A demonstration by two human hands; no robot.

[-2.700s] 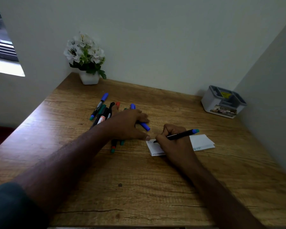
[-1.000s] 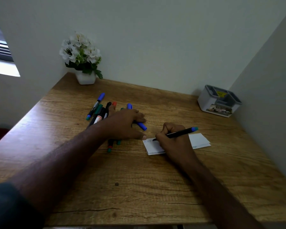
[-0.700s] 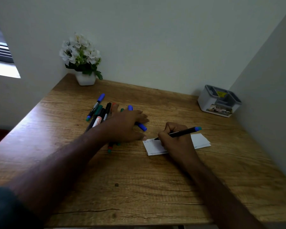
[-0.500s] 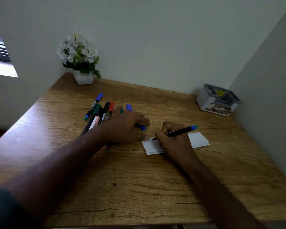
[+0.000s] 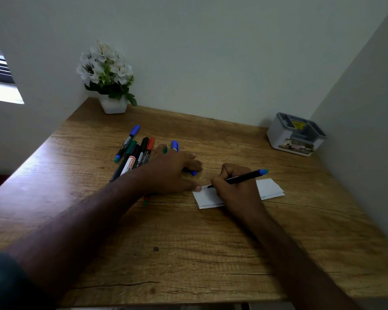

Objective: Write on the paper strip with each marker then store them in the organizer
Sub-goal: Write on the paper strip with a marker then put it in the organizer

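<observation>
On the wooden desk (image 5: 188, 253), near its middle, we see the paper (image 5: 269, 189) lying flat, a white folded strip with faint writing along its near edge. Our right hand (image 5: 238, 189) rests on it, fingers curled round a black pen (image 5: 242, 177) with a blue end cap. The pen slants up and to the right, its tip touching the paper's left part, where a short dark stroke shows. The right forearm runs in from the lower right corner, wrist low on the desk.

Our left hand (image 5: 170, 171) lies palm down just left of the paper, fingers spread and fairly straight, holding nothing. Its thumb tip reaches the paper's left corner and seems to press it, though we cannot tell for sure from this angle. The hand lies over part of the markers (image 5: 134, 153), a loose bunch with blue, green, black and red caps fanned out on the desk. One blue marker (image 5: 174, 146) pokes out beyond the fingers, and its other end shows under them. The left forearm stretches in from the lower left, with a dark sleeve (image 5: 7, 283) at the frame's edge.

Well apart from both hands, the organizer (image 5: 278, 135) stands at the far right corner by the wall, a white box with grey compartments. A flowerpot (image 5: 112, 104) with white blooms stands in the far left corner.
</observation>
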